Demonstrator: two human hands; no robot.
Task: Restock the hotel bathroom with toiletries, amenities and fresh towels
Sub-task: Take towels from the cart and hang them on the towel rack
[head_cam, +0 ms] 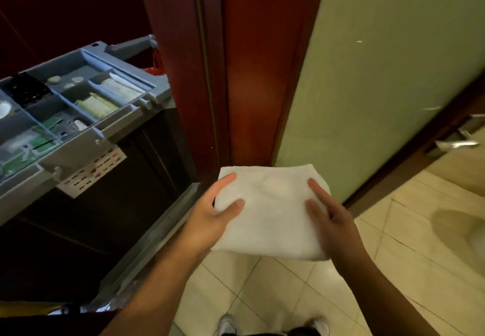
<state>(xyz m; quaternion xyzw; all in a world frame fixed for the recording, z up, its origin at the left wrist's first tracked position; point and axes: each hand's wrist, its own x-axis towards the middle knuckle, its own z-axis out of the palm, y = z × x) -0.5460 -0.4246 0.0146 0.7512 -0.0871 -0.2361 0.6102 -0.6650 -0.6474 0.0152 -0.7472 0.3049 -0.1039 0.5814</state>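
Folded white towel (pixel 270 212) held flat between left hand (pixel 210 220) and right hand (pixel 330 220) above tiled floor (pixel 393 257). Grey cart (pixel 110 136) at left.

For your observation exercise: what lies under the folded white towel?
Under the towel are both hands' palms, the left hand and right hand, with tiled floor below. The underside is hidden.
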